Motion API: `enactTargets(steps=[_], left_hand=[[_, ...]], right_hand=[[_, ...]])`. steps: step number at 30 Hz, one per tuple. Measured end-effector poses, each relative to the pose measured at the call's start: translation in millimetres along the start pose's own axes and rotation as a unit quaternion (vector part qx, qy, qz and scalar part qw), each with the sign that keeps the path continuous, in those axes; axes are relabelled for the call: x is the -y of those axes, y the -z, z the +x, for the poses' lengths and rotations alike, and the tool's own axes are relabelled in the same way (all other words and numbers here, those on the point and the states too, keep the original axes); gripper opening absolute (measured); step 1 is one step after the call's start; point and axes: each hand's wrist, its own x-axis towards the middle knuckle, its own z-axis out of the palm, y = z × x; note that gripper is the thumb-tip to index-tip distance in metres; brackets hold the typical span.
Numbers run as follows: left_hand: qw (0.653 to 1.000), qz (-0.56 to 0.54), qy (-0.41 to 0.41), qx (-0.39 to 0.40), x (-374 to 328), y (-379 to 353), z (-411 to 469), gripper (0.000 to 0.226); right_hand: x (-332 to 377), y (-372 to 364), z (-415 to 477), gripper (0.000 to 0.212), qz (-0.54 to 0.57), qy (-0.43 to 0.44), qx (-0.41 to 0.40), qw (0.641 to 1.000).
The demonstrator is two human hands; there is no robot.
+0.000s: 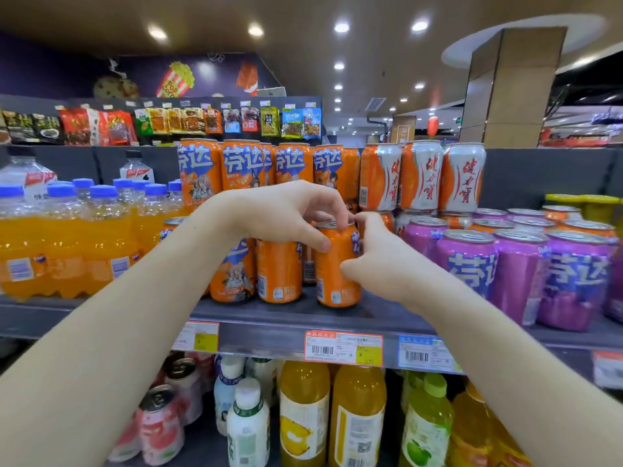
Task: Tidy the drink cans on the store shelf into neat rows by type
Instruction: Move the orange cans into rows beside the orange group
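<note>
An orange soda can [335, 267] stands upright near the front edge of the grey shelf [303, 318]. My left hand [290, 214] grips its top rim from above, thumb on its front. My right hand [377, 254] wraps its right side, thumb against the can's front. Two more orange cans [279, 271] [232, 274] stand to its left. A second tier of orange cans [242, 165] is stacked behind. Purple soda cans [472, 261] fill the shelf to the right. Orange-and-white cans [421, 175] sit on top at the back right.
Orange soda bottles with blue caps [67, 237] crowd the shelf's left. Price tags [344, 347] line the shelf edge. Below are juice bottles [357, 416], white bottles [247, 423] and pink cans [161, 426]. Snack packets [168, 121] hang behind the shelf.
</note>
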Motion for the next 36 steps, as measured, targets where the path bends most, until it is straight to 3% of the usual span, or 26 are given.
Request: enactTargets(steps=[3,6,9,13,16,22,32,36], left_hand=[[0.999,-0.035,-0.007,0.001,-1,0,-5,0.044],[0.998,-0.026,-0.009,-0.061,1,2,-13,0.052],[0.99,0.06,0.02,-0.129,12,6,-20,0.038],[0.977,0.164,0.099,-0.087,24,8,-32,0.031],[0.969,0.21,0.103,-0.081,26,9,-43,0.037],[0.978,0.171,0.059,-0.1,29,11,-53,0.041],[0.991,0.09,0.02,-0.094,41,17,-59,0.04],[0.99,0.08,0.021,-0.116,44,15,-56,0.05]], right_hand=[[-10,-14,-2,0.072,0.119,-0.027,-0.035,0.992],[-18,-27,-5,0.067,0.128,-0.016,-0.067,0.989],[-20,-33,-6,0.065,0.131,-0.013,-0.056,0.99],[-27,-34,-3,0.072,0.16,-0.007,-0.041,0.986],[-31,-32,-5,0.068,0.121,-0.002,-0.081,0.989],[-30,-33,-12,0.068,0.054,0.0,-0.158,0.986],[-25,-40,16,0.063,-0.04,-0.046,-0.172,0.983],[-21,-37,26,0.066,-0.071,-0.065,-0.161,0.982]])
